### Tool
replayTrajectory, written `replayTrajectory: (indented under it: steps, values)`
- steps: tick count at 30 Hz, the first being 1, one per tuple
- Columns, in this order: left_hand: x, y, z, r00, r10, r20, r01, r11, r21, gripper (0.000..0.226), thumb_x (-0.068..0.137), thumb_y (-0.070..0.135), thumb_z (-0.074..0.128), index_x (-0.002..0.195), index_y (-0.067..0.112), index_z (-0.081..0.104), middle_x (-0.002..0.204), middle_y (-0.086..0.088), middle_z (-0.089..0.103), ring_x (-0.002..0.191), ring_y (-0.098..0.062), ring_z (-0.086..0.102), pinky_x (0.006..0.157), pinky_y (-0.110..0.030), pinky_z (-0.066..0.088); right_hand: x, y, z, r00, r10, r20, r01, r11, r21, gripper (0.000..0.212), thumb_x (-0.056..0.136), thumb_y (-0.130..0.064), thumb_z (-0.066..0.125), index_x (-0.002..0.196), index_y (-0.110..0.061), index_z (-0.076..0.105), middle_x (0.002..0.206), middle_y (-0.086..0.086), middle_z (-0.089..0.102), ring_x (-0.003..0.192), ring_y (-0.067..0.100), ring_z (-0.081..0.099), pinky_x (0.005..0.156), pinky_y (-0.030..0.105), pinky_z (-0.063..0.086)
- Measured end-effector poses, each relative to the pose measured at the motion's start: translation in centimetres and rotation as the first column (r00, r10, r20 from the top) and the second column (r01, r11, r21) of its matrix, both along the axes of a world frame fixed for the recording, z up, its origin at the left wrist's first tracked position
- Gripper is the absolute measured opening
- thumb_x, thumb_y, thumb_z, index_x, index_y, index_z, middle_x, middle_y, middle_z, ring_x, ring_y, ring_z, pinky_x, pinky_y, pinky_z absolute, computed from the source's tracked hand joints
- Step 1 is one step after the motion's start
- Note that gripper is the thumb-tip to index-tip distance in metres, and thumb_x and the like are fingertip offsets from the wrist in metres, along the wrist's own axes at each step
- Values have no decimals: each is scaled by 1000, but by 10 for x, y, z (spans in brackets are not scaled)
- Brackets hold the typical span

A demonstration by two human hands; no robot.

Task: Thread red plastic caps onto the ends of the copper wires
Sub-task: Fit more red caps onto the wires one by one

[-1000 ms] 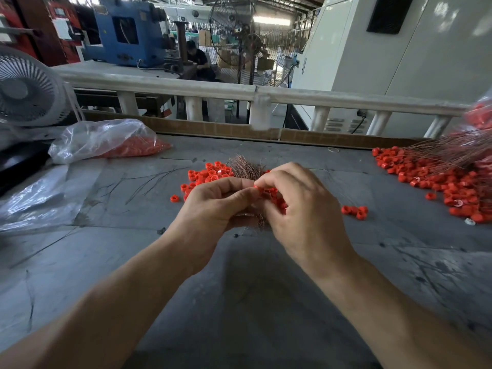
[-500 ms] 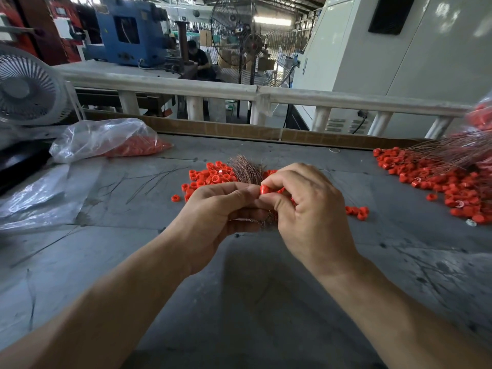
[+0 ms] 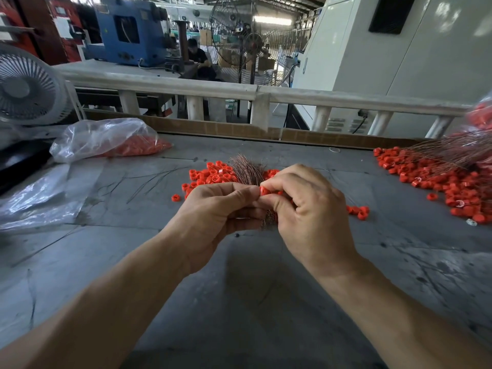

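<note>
Right hand (image 3: pixel 306 209) pinches a light, slippery red cap (image 3: pixel 264 191) by its sides; left hand (image 3: pixel 215 211) grips the springy copper wires (image 3: pixel 247 171) near their ends.

Red cap (image 3: pixel 264 191) against copper wires (image 3: pixel 246 173)

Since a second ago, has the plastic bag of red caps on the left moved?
No. The plastic bag of red caps lies in the same spot against the cardboard strip at the table's far edge.

White fan (image 3: pixel 25 87), blue machine (image 3: pixel 127 35)
</note>
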State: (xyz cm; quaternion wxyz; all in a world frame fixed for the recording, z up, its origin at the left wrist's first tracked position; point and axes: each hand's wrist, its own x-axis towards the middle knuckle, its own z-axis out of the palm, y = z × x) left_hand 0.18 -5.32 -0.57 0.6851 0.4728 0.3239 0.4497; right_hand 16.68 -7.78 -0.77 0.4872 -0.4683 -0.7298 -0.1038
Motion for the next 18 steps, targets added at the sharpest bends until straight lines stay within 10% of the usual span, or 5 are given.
replayTrajectory:
  steps: [18]
  values:
    - [3, -3, 5, 998, -38, 59, 43, 996, -82, 26, 80, 10, 68, 97, -10, 69, 86, -17, 69, 75, -20, 63, 72, -29, 61, 2, -4, 3, 999, 32, 14, -31, 998, -54, 4, 83, -12, 81, 84, -11, 77, 82, -3, 66, 79, 16, 63, 72, 34, 53]
